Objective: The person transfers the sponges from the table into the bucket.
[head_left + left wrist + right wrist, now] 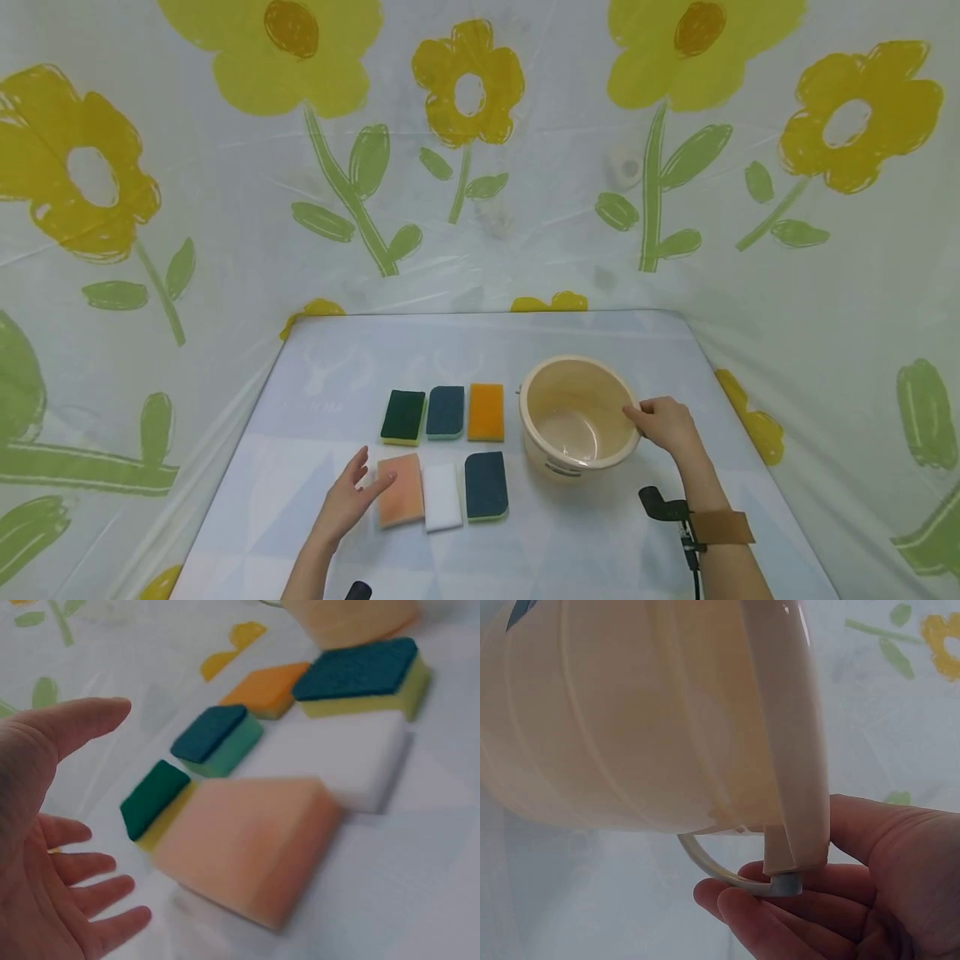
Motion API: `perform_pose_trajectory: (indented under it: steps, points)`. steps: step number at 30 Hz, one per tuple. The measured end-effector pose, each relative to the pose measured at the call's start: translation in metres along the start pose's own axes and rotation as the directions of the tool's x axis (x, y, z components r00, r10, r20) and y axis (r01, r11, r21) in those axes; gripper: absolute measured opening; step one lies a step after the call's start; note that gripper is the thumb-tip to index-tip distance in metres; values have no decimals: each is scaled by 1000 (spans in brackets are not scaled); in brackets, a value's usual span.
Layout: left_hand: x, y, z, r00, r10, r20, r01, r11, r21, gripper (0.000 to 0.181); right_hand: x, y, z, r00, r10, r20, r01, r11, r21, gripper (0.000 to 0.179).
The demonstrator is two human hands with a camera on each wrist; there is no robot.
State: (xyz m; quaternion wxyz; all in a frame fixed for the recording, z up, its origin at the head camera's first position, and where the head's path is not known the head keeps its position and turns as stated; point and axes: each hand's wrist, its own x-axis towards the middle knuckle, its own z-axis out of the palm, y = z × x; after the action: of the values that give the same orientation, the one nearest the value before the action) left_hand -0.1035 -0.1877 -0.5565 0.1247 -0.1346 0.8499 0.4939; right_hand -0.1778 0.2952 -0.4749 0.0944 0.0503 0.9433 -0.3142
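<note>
My right hand (666, 425) grips a cream plastic bucket (542, 454) at its right rim, thumb over the edge and fingers outside by the handle (724, 876). The bucket's inside shows no contents. My left hand (349, 497), fingers spread and holding nothing, hovers at the left of a peach sponge (401, 492). Beside that sponge lie a white sponge (442, 498) and a dark blue scouring sponge (486, 486). Behind them, a row has a dark green scouring sponge (403, 415), a blue scouring sponge (446, 412) and an orange sponge (487, 412).
Everything stands on a pale table (360, 567) with a faint geometric pattern. A white sheet (540, 200) with yellow flowers hangs behind and at both sides. The right wrist carries a strapped camera (663, 505).
</note>
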Motion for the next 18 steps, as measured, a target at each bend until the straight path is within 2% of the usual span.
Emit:
perform_pose_trajectory:
  steps: [6, 12, 18]
  points:
    - [-11, -15, 26, 990, 76, -117, -76, 997, 6, 108, -1, 0, 1, 1000, 6, -5, -6, 1000, 3, 34]
    - [-23, -20, 52, 976, 46, -213, -43, 999, 18, 123, -2, -1, 2, 1000, 14, -1, -14, 1000, 0, 34]
    - [-25, -22, 68, 966, 24, -259, -16, 999, 33, 126, -2, -3, 0, 1000, 21, 6, -21, 1000, -2, 36]
